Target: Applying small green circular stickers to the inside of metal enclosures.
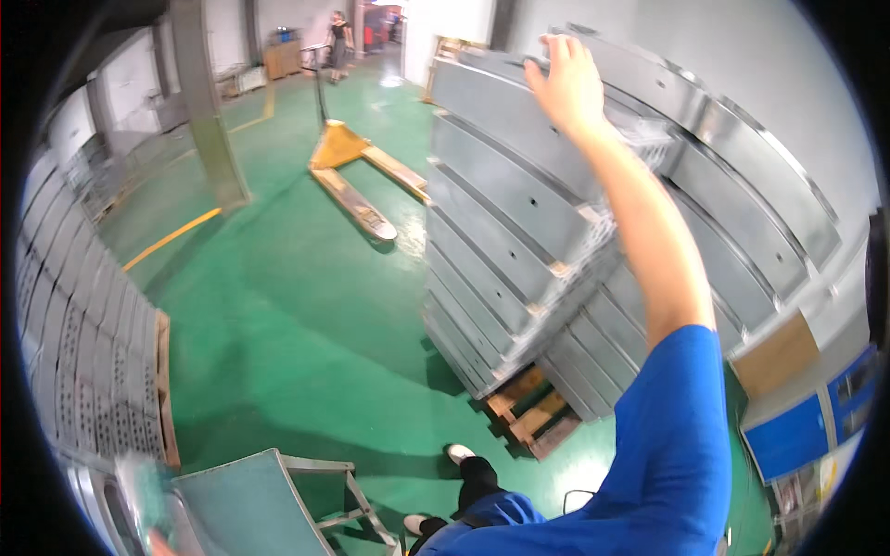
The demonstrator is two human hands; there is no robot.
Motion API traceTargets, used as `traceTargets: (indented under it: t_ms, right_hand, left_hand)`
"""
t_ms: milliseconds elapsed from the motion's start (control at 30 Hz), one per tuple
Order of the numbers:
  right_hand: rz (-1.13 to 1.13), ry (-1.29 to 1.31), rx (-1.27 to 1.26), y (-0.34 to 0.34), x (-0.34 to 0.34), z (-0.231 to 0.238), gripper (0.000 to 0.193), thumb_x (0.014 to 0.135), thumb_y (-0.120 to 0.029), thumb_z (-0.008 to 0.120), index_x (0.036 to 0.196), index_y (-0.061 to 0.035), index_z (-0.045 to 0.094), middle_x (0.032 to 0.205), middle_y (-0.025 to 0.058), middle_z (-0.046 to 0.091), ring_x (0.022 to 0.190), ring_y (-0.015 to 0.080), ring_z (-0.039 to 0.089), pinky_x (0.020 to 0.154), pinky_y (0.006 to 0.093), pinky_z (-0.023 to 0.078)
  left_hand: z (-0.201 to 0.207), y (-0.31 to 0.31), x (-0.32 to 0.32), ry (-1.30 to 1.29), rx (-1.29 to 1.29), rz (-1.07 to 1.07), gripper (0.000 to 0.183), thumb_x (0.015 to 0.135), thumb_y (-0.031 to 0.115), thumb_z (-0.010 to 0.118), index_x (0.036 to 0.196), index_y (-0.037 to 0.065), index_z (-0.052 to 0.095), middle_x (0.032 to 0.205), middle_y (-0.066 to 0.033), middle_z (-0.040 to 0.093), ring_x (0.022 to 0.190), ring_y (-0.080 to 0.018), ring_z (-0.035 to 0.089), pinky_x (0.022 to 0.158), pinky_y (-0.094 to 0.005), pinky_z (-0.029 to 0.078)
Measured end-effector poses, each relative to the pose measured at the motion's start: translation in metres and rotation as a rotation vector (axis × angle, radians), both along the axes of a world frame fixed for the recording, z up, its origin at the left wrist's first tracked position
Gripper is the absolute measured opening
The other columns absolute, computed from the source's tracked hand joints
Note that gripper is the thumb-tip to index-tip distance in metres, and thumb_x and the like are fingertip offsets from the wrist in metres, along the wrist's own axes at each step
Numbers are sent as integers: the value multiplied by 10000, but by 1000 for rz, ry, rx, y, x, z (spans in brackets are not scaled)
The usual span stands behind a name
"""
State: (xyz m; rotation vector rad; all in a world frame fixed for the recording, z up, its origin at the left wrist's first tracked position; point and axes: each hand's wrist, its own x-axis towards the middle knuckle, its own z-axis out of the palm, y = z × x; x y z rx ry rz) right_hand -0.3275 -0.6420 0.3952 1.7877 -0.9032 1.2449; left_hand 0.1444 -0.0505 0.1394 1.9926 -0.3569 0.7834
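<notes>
My right hand point(567, 79) reaches up over a tall stack of grey sheet-metal boxes point(505, 153), thumb apart and fingers stretched. It is at the top box; whether it touches the metal I cannot tell. Nothing shows in its grasp. At the lower left edge only a small, blurred patch of my left hand point(159, 544) is visible, its fingers hidden. Beside it is a smeared, pale green, see-through thing point(146, 500), too blurred to name. The stack stands on a wooden pallet point(536, 417).
A green-topped stand with metal legs point(243, 500) is at my left. More grey metal stacks point(102, 343) rise along the left, and others point(732, 204) behind the right stack. A yellow pallet truck point(339, 146) stands ahead; a person point(340, 44) is far off. A pillar point(209, 111) rises left.
</notes>
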Motion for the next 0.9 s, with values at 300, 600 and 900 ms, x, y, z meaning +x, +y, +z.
traceTargets:
  t_ms: [300, 600, 900]
  right_hand:
    - [-124, 301, 1203, -145, -44, 33, 720, 532, -574, 659, 873, 58, 612, 977, 207, 580, 939, 291, 550, 779, 349, 423]
    - [-119, 299, 1183, -89, -53, 54, 788, 538, -475, 689, 1027, 113, 502, 1045, 251, 528, 968, 312, 528, 807, 359, 411]
    - [46, 500, 1146, 56, 5, 113, 634, 591, -339, 677, 1063, 52, 517, 1024, 198, 540, 988, 272, 515, 838, 338, 395]
  left_hand:
    - [49, -474, -314, 1290, -557, -1807, 245, 779, 124, 617, 958, -37, 576, 922, -82, 603, 857, -145, 551, 772, -272, 426]
    - [126, -612, -423, 1605, -796, -1940, 241, 811, 221, 592, 947, 24, 564, 913, -45, 588, 840, -156, 550, 759, -303, 423]
    - [169, -509, -388, 1156, -1114, -2053, 283, 845, 286, 539, 957, 27, 563, 880, -23, 581, 813, -94, 518, 739, -252, 396]
